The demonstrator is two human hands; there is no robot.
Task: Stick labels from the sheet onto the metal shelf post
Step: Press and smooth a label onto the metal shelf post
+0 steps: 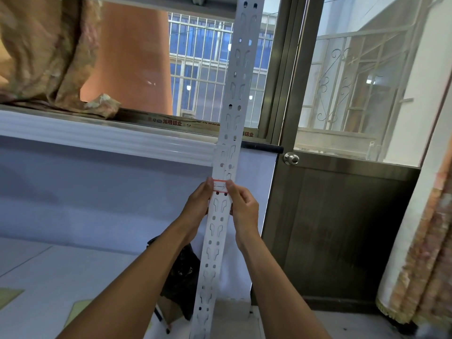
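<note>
A tall white metal shelf post (231, 123) with rows of keyhole slots stands upright in the middle of the view. A small white label with a red border (220, 186) lies across its face at about mid height. My left hand (199, 204) grips the post's left edge with its thumb on the label's left end. My right hand (241, 204) grips the right edge, thumb pressing the label's right end. The label sheet is not in view.
A window with bars (200, 67) and a curtain (49, 52) on its sill are behind the post. A metal door (342, 228) with a round knob (291, 158) stands to the right. A dark bag (183, 272) sits on the floor beside the post's foot.
</note>
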